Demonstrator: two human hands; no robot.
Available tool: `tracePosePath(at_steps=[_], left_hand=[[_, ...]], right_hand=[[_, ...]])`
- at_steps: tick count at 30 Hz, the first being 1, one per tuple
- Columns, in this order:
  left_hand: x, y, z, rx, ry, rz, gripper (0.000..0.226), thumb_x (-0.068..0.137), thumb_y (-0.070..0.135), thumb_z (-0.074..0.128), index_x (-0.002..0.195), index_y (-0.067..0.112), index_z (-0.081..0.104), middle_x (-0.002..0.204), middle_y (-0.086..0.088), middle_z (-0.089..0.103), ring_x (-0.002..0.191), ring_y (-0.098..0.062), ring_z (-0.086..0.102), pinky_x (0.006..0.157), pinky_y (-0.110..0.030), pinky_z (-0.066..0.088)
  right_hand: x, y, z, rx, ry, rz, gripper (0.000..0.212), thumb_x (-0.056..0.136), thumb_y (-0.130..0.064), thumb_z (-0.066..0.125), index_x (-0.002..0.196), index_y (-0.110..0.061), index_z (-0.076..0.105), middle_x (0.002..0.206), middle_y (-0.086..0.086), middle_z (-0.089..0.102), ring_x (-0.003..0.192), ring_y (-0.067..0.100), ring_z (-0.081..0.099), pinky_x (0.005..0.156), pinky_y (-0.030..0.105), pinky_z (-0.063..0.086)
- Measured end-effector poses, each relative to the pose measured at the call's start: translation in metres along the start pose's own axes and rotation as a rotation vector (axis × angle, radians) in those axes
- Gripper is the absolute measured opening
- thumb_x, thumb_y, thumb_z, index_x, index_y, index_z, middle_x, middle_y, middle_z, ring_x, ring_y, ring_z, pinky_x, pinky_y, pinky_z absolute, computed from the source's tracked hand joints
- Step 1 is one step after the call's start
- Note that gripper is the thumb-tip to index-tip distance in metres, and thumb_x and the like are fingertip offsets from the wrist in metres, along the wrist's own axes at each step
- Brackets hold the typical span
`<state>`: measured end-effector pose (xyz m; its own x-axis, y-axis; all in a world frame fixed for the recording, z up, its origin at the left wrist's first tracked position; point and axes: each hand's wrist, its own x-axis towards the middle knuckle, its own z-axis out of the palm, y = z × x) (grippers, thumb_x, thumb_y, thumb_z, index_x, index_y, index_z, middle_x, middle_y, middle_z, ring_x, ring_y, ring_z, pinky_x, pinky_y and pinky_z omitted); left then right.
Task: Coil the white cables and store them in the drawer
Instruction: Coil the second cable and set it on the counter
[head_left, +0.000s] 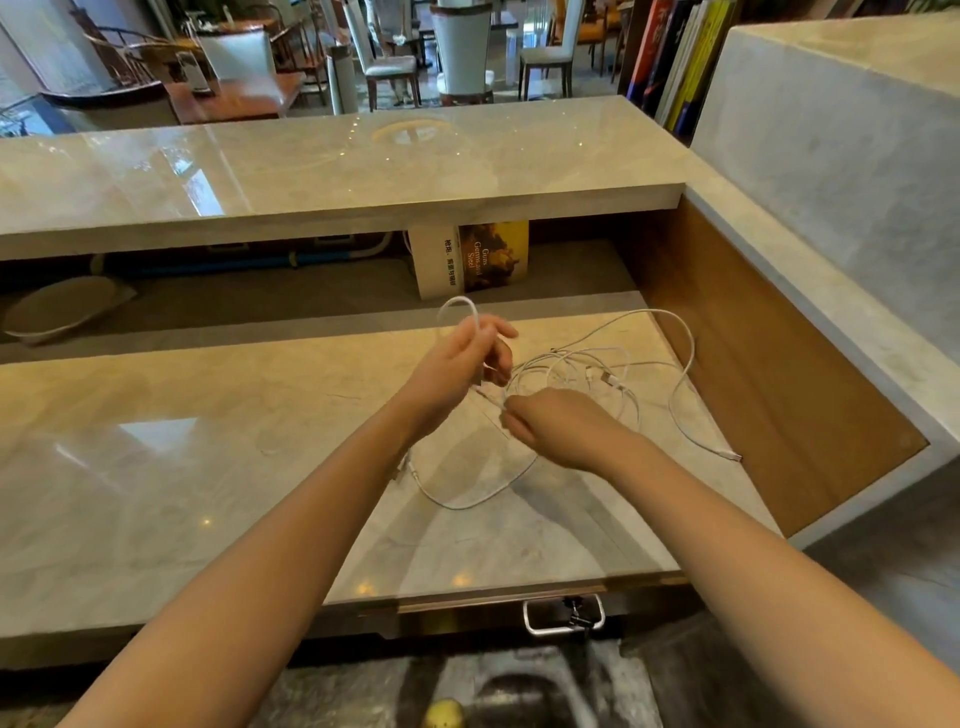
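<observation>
Several thin white cables (685, 364) lie tangled on the marble desk top (182, 467), toward its right end. My left hand (457, 369) is raised above the desk and pinches one white cable, which arcs in a small loop (457, 306) over the fingers. My right hand (556, 426) sits just to the right and lower, its fingers closed on the same cable near the tangle. A cable end with a plug (730, 456) lies at the far right. The drawer's metal handle (563, 616) shows under the desk's front edge; the drawer is closed.
A raised marble counter (337, 171) runs behind the desk. Two books (472, 260) stand in the gap beneath it. A wooden side panel (779, 395) and a marble wall close off the right. A binder clip hangs on the drawer handle.
</observation>
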<state>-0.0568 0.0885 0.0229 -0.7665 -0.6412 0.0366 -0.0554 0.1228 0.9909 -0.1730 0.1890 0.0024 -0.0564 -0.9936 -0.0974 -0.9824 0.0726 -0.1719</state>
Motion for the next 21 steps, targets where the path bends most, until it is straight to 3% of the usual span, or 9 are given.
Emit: tracePosePath(at_steps=[3,6,9,11,15,18,21], left_hand=[[0.0,-0.013,0.009,0.38,0.017,0.001,0.024,0.101,0.017,0.034,0.098,0.012,0.057,0.078,0.0,0.059,0.072,-0.011,0.056,0.065,-0.015,0.046],[0.0,-0.021,0.003,0.542,-0.03,-0.099,0.026,0.101,0.022,0.034,0.091,0.013,0.056,0.067,-0.001,0.053,0.057,-0.014,0.047,0.055,-0.027,0.042],[-0.006,-0.018,-0.006,0.266,-0.246,-0.272,0.041,0.102,0.035,0.026,0.087,0.011,0.055,0.058,0.001,0.041,0.049,-0.011,0.033,0.049,-0.024,0.031],[-0.009,-0.016,-0.013,-0.03,-0.392,-0.365,0.052,0.099,0.046,0.019,0.085,0.009,0.053,0.053,0.003,0.037,0.045,-0.009,0.027,0.046,-0.022,0.026],[-0.008,-0.013,-0.018,-0.564,-0.63,-0.348,0.056,0.091,0.057,0.032,0.08,0.008,0.057,0.05,0.004,0.032,0.042,-0.008,0.022,0.042,-0.02,0.021],[-0.004,-0.01,-0.019,-0.768,-0.659,-0.284,0.052,0.09,0.055,0.036,0.079,0.008,0.057,0.051,0.003,0.025,0.042,-0.007,0.022,0.04,-0.017,0.024],[-0.003,-0.011,-0.023,-0.833,-0.568,-0.232,0.047,0.094,0.046,0.031,0.082,0.01,0.06,0.052,0.005,0.03,0.045,-0.006,0.024,0.043,-0.016,0.029]], right_hand=[[-0.004,-0.012,-0.015,-0.092,0.148,-0.097,0.029,0.099,-0.031,0.037,0.103,-0.011,0.057,0.097,0.012,0.067,0.086,0.032,0.062,0.061,0.032,0.035],[-0.006,0.001,-0.034,-0.08,0.213,-0.054,0.027,0.095,-0.037,0.046,0.104,-0.016,0.061,0.096,0.005,0.068,0.088,0.025,0.061,0.065,0.029,0.038],[-0.003,0.024,-0.051,0.012,0.298,0.024,0.022,0.093,-0.033,0.052,0.101,-0.018,0.065,0.092,0.0,0.068,0.086,0.019,0.061,0.066,0.029,0.042],[0.002,0.033,-0.059,0.271,0.315,0.051,0.022,0.094,-0.031,0.05,0.106,-0.021,0.066,0.09,-0.003,0.068,0.081,0.012,0.061,0.069,0.032,0.049],[0.008,0.02,-0.058,0.717,0.03,0.033,0.034,0.1,-0.035,0.035,0.12,-0.021,0.059,0.088,-0.012,0.065,0.061,0.001,0.05,0.053,0.012,0.041],[0.006,0.013,-0.053,0.927,-0.053,0.035,0.036,0.101,-0.035,0.033,0.095,-0.014,0.062,0.056,-0.015,0.055,0.047,-0.001,0.044,0.05,0.017,0.037],[0.007,0.018,-0.055,1.153,-0.074,-0.022,0.035,0.101,-0.033,0.034,0.087,-0.013,0.06,0.06,-0.008,0.048,0.05,0.005,0.036,0.049,0.018,0.03]])
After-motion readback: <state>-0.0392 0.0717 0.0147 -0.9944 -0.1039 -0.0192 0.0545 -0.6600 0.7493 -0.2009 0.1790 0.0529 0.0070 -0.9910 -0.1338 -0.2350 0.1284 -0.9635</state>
